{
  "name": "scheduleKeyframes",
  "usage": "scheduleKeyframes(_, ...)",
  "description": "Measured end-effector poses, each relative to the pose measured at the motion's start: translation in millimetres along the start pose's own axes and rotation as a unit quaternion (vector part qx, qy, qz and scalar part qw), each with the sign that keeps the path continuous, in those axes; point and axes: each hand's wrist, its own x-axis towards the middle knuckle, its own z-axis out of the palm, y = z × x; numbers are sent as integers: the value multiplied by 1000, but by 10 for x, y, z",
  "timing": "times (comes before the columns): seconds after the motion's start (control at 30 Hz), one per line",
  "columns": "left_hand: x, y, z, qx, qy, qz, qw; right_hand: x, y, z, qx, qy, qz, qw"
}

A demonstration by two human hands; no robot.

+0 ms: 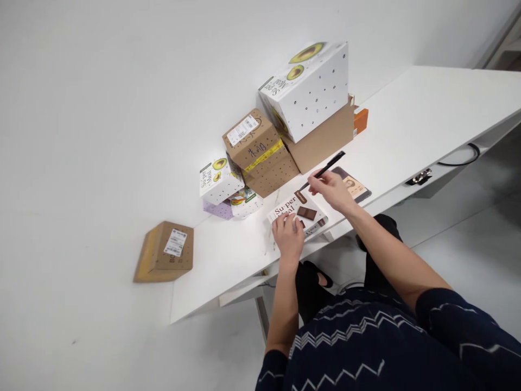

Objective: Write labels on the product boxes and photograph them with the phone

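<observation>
A small white box point(316, 218) printed "Su-per Meal" with chocolate pictures lies near the table's front edge. My left hand point(288, 234) rests on its left end with the fingers spread over the top; nothing shows inside that hand. In my right hand point(331, 190) a black pen point(334, 161) is gripped between thumb and fingers, its tip down at the far edge of the box. Whether the tip touches the box I cannot tell. Partly under my right hand lies a dark-edged flat item point(356, 187) with an orange picture on its face.
Behind the hands stand a taped brown carton point(268, 174), a large white avocado box point(319, 89) on another brown box point(325, 141), and smaller avocado boxes point(220, 184). Another carton point(179, 250) sits at the left end. A cable point(468, 157) hangs at the white table's point(431, 119) front edge.
</observation>
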Motion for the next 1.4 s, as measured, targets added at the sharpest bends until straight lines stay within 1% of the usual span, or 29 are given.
scheduleKeyframes(0.07, 12, 58, 91, 21, -25, 7, 999, -26, 96, 165, 18, -2, 0, 1000)
scheduleKeyframes(0.13, -8, 82, 150, 41, -39, 16, 998, -47, 249, 280, 31, -13, 28, 999)
scheduleKeyframes(0.23, -43, 77, 172, 61, -51, 26, 997, -62, 464, 334, 0, -33, 81, 996)
scheduleKeyframes(0.3, -52, 68, 164, 65, -57, 29, 996, -64, 532, 319, -35, -37, 88, 995)
scheduleKeyframes(0.43, -51, 63, 162, 67, -60, 21, 996, -74, 492, 284, -112, -31, 79, 990)
scheduleKeyframes(0.57, -59, 61, 178, 48, -67, 18, 996, -98, 419, 290, -199, -53, 80, 975)
scheduleKeyframes(0.7, -67, 56, 191, 26, -74, 8, 997, -102, 433, 297, -290, -85, 35, 953)
scheduleKeyframes(0.77, -68, 55, 197, 24, -71, 4, 997, -95, 460, 295, -319, -97, 11, 943)
scheduleKeyframes(0.87, -69, 58, 202, 25, -69, 1, 997, -87, 494, 290, -332, -109, -1, 937)
scheduleKeyframes(1.03, -76, 61, 202, 31, -71, 3, 997, -89, 506, 293, -331, -111, -13, 937)
scheduleKeyframes(1.4, -79, 60, 204, 28, -71, 2, 997, -95, 504, 299, -340, -122, -4, 933)
